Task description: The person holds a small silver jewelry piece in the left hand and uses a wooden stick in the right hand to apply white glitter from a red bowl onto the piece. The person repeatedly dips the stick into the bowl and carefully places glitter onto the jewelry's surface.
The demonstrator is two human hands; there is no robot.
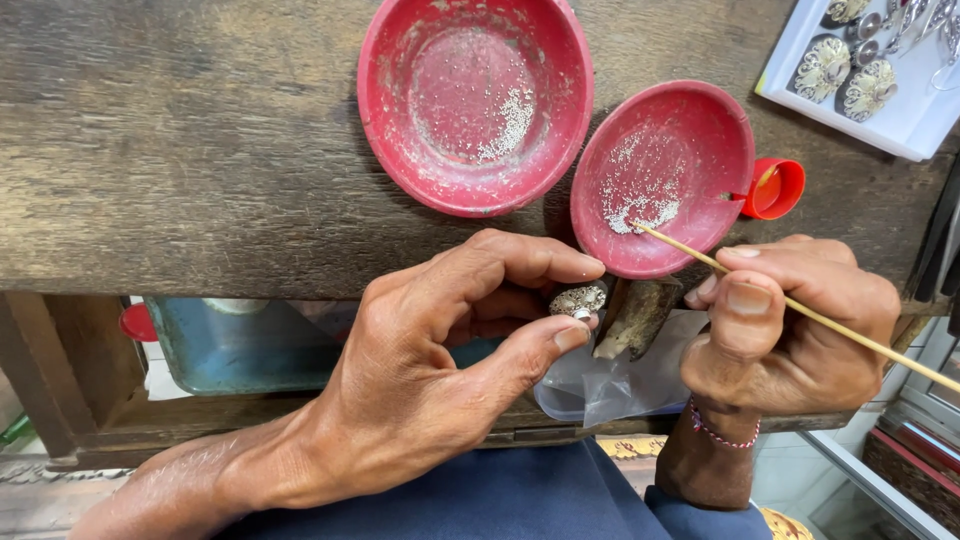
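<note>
Meanwhile the left hand pinches a small silver ornament, while the right hand grips a thin stick slanting far-left into the bead dish.

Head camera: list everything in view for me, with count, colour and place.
bowls: two, red, on the bench, tiny pale beads inside
cap: one, red, right of the smaller bowl
tray: one, white, top right, silver ornaments on it
wooden bench: one, dark brown
plastic bag: one, clear, below the bench edge
silver piece: one, pinched in the left hand
thin stick: one, tan, tip in the smaller bowl
left hand: holding the silver piece
right hand: holding the thin stick
</note>
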